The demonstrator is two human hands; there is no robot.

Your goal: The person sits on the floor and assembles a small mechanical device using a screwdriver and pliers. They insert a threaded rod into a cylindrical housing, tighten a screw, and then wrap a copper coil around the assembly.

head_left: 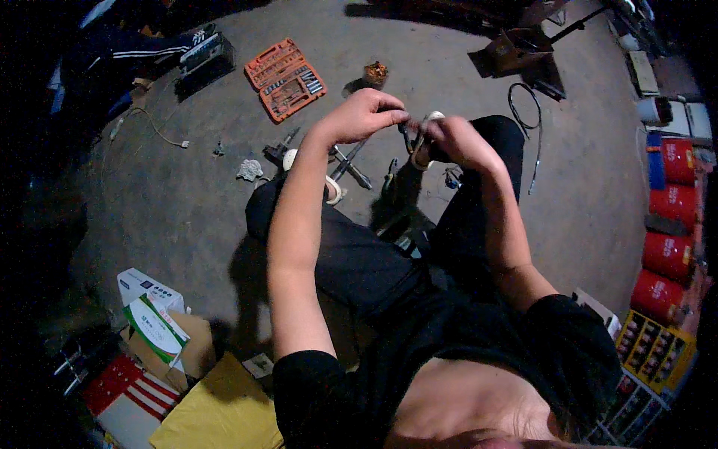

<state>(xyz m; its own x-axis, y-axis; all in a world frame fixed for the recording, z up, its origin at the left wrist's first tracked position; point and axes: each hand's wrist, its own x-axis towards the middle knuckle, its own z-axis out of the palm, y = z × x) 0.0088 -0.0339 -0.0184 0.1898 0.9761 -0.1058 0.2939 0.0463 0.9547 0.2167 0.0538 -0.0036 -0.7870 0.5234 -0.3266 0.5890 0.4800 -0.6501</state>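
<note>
Both my hands are raised over the floor, in front of my bent knees. My left hand (370,117) is closed, thumb and fingertips pinched on a small, thin dark piece (405,139). What kind of thing it is I cannot make out. Close by on the right, my right hand (462,144) has its fingers curled in, the tips blurred, and what lies in them is hidden. Below the hands, crossed metal bars (348,166) lie on the floor between my feet. A crumpled white rag (249,170) is left of them.
An open orange socket set case (286,80) lies ahead, beside a small container of copper-coloured bits (376,72). A black cable (538,135) curves at the right. Red drums (669,251) line the right edge; cardboard boxes (198,340) stand lower left. Another person's leg (142,51) shows upper left.
</note>
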